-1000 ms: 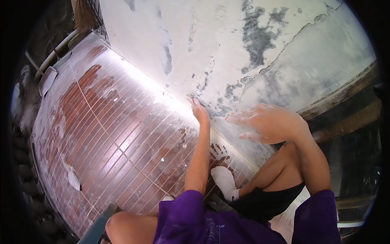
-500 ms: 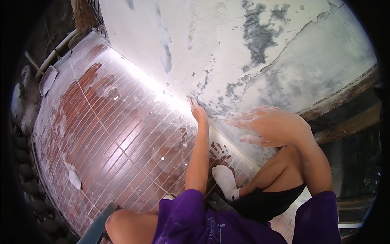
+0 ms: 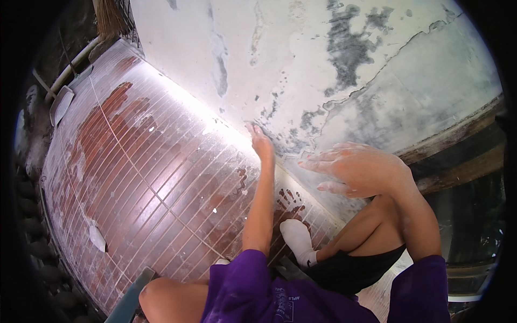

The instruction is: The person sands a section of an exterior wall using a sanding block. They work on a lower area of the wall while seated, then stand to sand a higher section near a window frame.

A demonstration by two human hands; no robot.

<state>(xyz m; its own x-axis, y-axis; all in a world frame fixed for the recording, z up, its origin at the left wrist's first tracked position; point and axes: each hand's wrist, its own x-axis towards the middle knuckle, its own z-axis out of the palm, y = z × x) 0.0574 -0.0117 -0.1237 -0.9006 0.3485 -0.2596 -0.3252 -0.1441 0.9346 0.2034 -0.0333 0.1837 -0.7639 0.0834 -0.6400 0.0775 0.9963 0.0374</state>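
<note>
My left hand (image 3: 260, 141) reaches out to the foot of the wall (image 3: 280, 32), fingers stretched toward its surface. I cannot tell whether the fingertips press on it. Nothing shows in that hand. White powder coats my right hand (image 3: 355, 170), which is held flat with fingers extended and thumb apart, in front of the lower wall. Contact between it and the wall cannot be made out. The wall is whitish, with grey worn patches and a long crack (image 3: 371, 81). Below lies the reddish tiled floor (image 3: 156, 177), dusted with white powder and marked by a handprint (image 3: 290, 198).
A dustpan (image 3: 62, 105) lies at the floor's far left edge, with a broom (image 3: 110, 19) beyond. A pale flat scrap (image 3: 97, 238) rests on the tiles. Wooden beams (image 3: 452, 167) run along the right. My socked foot (image 3: 296, 234) is close below my hands.
My left hand has shifted slightly up and to the left along the wall's foot. The right hand stays nearly in place, with its fingers still extended.
</note>
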